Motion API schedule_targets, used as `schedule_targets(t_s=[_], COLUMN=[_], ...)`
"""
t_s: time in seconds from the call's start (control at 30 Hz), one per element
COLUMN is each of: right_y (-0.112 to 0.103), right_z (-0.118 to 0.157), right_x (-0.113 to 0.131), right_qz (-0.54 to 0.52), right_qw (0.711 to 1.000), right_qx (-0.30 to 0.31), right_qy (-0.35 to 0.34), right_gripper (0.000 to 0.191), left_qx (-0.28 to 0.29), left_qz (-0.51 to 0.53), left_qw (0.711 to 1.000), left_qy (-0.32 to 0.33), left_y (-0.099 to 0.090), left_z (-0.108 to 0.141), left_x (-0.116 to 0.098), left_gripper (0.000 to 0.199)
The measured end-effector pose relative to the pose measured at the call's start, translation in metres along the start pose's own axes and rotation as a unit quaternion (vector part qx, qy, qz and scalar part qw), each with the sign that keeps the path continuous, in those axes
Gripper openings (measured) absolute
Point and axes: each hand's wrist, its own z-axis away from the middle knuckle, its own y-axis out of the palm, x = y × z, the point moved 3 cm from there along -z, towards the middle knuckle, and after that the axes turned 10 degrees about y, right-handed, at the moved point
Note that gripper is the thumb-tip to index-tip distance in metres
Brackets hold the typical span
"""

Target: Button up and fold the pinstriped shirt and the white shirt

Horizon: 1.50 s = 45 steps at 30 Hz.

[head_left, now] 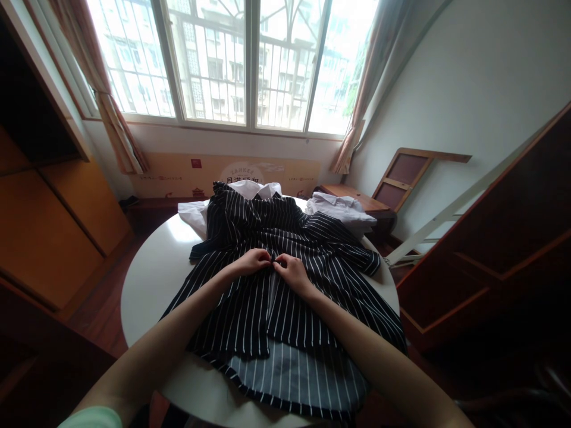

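Note:
A black garment with white stripes [241, 309] lies spread over a round white table [147, 285], its hem hanging at the near edge with the grey inner side showing. My left hand [255, 261] and my right hand [292, 272] meet at the garment's middle, where its front opening begins. Both have their fingers pinched on the striped cloth, the fingertips almost touching. Whatever small part lies between the fingertips is too small to make out.
Folded white clothes [341, 209] lie at the table's back right, and more white cloth [194, 215] at the back left. Behind are a wooden side table [357, 196], a long printed box [178, 172] and a window. A white ladder [446, 221] leans at the right.

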Motion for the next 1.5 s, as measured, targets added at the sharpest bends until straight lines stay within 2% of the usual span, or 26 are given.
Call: schedule_targets(t_s=[0.17,0.37,0.5,0.63,0.83,1.07,1.17,1.33,1.5], right_y=[-0.004,-0.002,-0.001,-0.005,-0.01,-0.007,-0.007,-0.006,-0.006], right_z=[0.001,-0.008,-0.014,-0.016,-0.016,-0.014,-0.014,-0.015,-0.015], right_x=[0.002,-0.008,-0.013,-0.015,-0.015,-0.014,-0.013,-0.014,-0.014], right_qz=[-0.02,-0.098,-0.143,-0.201,-0.254,-0.224,-0.212,-0.193,-0.175], right_qw=[1.0,0.994,0.983,0.958,0.931,0.956,0.96,0.965,0.973], right_qx=[0.007,0.025,0.103,0.195,0.245,0.177,0.173,0.166,0.141], right_qy=[0.003,0.049,0.048,0.062,0.092,0.073,0.059,0.056,0.057], right_gripper=[0.016,0.032,0.02,0.015,0.022,0.018,0.015,0.011,0.008], left_qx=[-0.009,-0.004,0.006,0.014,0.012,0.013,0.003,-0.027,-0.079], left_qz=[0.015,0.02,0.034,0.049,0.077,0.091,0.089,0.089,0.084], left_qw=[1.0,1.0,0.999,0.999,0.997,0.995,0.996,0.995,0.992], left_qy=[-0.014,-0.012,0.003,0.013,0.015,0.022,0.025,0.033,0.051], left_y=[-0.002,-0.002,-0.002,-0.002,-0.003,0.002,0.002,0.005,0.01], left_z=[0.002,0.002,0.002,0.002,0.003,0.001,0.001,0.001,0.001], left_x=[-0.004,-0.002,0.003,0.001,-0.004,0.004,0.005,0.005,0.002], left_gripper=[0.013,0.014,0.014,0.011,0.01,0.012,0.011,0.009,0.004])
